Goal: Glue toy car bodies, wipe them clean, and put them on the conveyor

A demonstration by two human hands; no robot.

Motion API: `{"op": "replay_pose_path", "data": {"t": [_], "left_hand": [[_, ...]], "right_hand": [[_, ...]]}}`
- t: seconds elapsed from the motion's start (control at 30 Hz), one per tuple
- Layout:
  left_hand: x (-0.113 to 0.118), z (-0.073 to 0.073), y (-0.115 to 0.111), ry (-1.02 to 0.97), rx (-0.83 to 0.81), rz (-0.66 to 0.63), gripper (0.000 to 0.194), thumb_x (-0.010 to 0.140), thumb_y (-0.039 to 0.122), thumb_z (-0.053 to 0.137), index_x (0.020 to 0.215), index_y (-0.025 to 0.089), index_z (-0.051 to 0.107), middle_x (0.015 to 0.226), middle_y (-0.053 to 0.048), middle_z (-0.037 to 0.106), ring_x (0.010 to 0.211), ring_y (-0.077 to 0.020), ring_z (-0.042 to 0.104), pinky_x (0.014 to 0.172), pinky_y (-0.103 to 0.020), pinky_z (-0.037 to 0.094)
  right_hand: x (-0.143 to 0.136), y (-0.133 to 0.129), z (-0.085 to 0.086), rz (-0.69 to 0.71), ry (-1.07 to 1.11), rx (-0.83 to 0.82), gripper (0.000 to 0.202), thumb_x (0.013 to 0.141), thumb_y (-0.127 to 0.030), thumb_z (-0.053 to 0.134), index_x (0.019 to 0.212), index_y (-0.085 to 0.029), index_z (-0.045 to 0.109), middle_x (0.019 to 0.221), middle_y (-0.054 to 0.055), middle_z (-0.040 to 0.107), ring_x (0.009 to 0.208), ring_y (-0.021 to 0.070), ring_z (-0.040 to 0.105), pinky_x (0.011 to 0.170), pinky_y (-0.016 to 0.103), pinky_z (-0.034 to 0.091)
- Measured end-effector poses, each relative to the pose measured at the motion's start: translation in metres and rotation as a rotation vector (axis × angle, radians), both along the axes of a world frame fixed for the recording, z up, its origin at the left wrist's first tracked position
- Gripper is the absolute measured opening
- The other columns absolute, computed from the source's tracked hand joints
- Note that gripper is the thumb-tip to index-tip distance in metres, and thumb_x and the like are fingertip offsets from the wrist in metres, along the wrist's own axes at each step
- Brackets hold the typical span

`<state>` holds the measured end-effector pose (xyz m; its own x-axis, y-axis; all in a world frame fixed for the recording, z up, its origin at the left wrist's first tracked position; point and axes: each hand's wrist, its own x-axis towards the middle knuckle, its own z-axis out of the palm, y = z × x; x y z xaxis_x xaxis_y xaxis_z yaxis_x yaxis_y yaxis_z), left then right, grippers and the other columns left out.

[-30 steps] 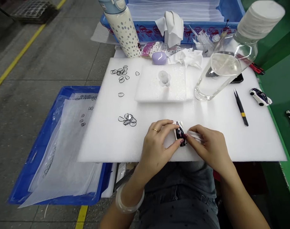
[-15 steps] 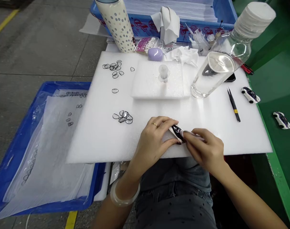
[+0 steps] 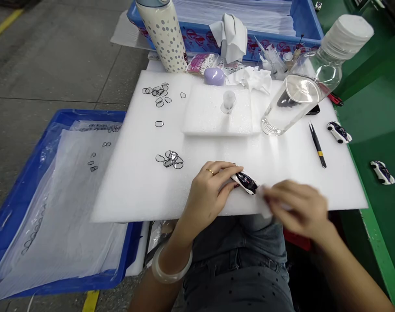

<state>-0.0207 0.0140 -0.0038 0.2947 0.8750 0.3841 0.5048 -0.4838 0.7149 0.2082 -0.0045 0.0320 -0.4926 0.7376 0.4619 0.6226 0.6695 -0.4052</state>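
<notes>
My left hand (image 3: 210,184) pinches a small white and black toy car (image 3: 246,182) by its rear-left end, over the front part of the white foam board (image 3: 129,195). Just right of the car is my right hand (image 3: 298,208), smeared by motion. Its fingers are closed on a thin whitish cloth (image 3: 264,206), which hangs below the fingertips and is too blurred to make out well. Black ring-shaped parts (image 3: 169,159) lie in a loose pile left of my left hand. Tweezers (image 3: 317,145) rest on the board to the right.
A tilted-looking clear bottle (image 3: 291,99) of liquid stands behind my hands, beside a foam block (image 3: 217,117) holding a small translucent cup (image 3: 229,100). Two more toy cars (image 3: 339,132) sit at right. A blue tray (image 3: 54,125) is at left, a dotted tumbler (image 3: 166,39) at the back.
My right hand has moved right, off the toy car, carrying the whitish cloth. More of the car now shows. My left hand keeps its grip on it.
</notes>
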Motion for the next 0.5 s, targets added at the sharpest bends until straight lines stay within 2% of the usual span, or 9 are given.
{"op": "replay_pose_path", "data": {"t": [0.07,0.13,0.17,0.2,0.3,0.37,0.43,0.5], "left_hand": [[-0.001,0.0,0.0,-0.018,-0.016,-0.004,0.035,0.086,0.001,0.067,0.117,0.017,0.069,0.113,-0.006,0.068,0.107,-0.0206,0.061,0.094,-0.037,0.054],[-0.002,0.001,-0.001,-0.056,-0.036,-0.001,0.035,0.088,0.0,0.064,0.117,0.019,0.069,0.115,-0.006,0.067,0.109,-0.0196,0.062,0.095,-0.036,0.053],[-0.002,0.002,-0.001,-0.08,-0.042,0.001,0.034,0.089,0.0,0.063,0.116,0.02,0.069,0.115,-0.005,0.067,0.109,-0.0188,0.062,0.096,-0.035,0.053],[-0.003,0.004,-0.001,-0.1,-0.043,0.005,0.032,0.089,0.001,0.062,0.114,0.02,0.07,0.114,-0.005,0.067,0.108,-0.018,0.063,0.095,-0.034,0.053],[-0.005,0.006,-0.003,-0.13,-0.055,0.038,0.027,0.092,0.006,0.061,0.111,0.023,0.07,0.111,-0.002,0.067,0.105,-0.0158,0.064,0.095,-0.031,0.053],[-0.007,0.006,-0.005,-0.117,-0.07,0.071,0.026,0.094,0.01,0.06,0.112,0.026,0.07,0.111,-0.001,0.067,0.104,-0.0156,0.064,0.096,-0.031,0.052],[-0.009,0.006,-0.008,-0.086,-0.075,0.099,0.024,0.095,0.016,0.061,0.113,0.029,0.069,0.112,0.001,0.067,0.104,-0.0164,0.064,0.097,-0.032,0.05],[-0.01,0.005,-0.008,-0.067,-0.074,0.119,0.021,0.095,0.021,0.062,0.111,0.032,0.07,0.111,0.003,0.068,0.103,-0.0177,0.064,0.097,-0.033,0.048]], "right_hand": [[0.02,0.018,0.009,-0.313,-0.091,0.127,0.025,0.09,-0.012,0.058,0.109,-0.022,0.071,0.094,0.008,0.071,0.081,0.0201,0.066,0.071,0.036,0.054],[0.027,0.029,0.011,-0.569,-0.168,0.237,0.024,0.09,-0.016,0.059,0.109,-0.022,0.072,0.108,0.013,0.07,0.098,0.029,0.064,0.085,0.048,0.051],[0.023,0.03,0.009,-0.598,-0.158,0.241,0.023,0.09,-0.018,0.059,0.109,-0.021,0.072,0.111,0.014,0.07,0.102,0.0314,0.063,0.088,0.051,0.05],[0.015,0.028,0.005,-0.556,-0.115,0.195,0.024,0.09,-0.02,0.059,0.112,-0.02,0.07,0.111,0.015,0.07,0.104,0.0316,0.062,0.088,0.051,0.05],[-0.027,0.011,-0.008,-0.293,0.004,-0.05,0.036,0.091,-0.027,0.061,0.125,-0.016,0.059,0.106,0.012,0.071,0.095,0.0272,0.065,0.08,0.043,0.054],[-0.047,0.002,-0.015,-0.225,-0.018,-0.108,0.043,0.092,-0.027,0.059,0.132,-0.014,0.053,0.103,0.012,0.072,0.089,0.0258,0.065,0.076,0.041,0.053],[-0.042,0.001,-0.017,-0.269,-0.01,-0.104,0.044,0.092,-0.024,0.057,0.135,-0.015,0.051,0.101,0.01,0.072,0.087,0.0243,0.064,0.076,0.04,0.053],[-0.006,0.001,-0.017,-0.429,0.065,-0.092,0.045,0.091,-0.025,0.057,0.135,-0.018,0.052,0.106,0.01,0.072,0.09,0.0226,0.065,0.08,0.039,0.053]]}}
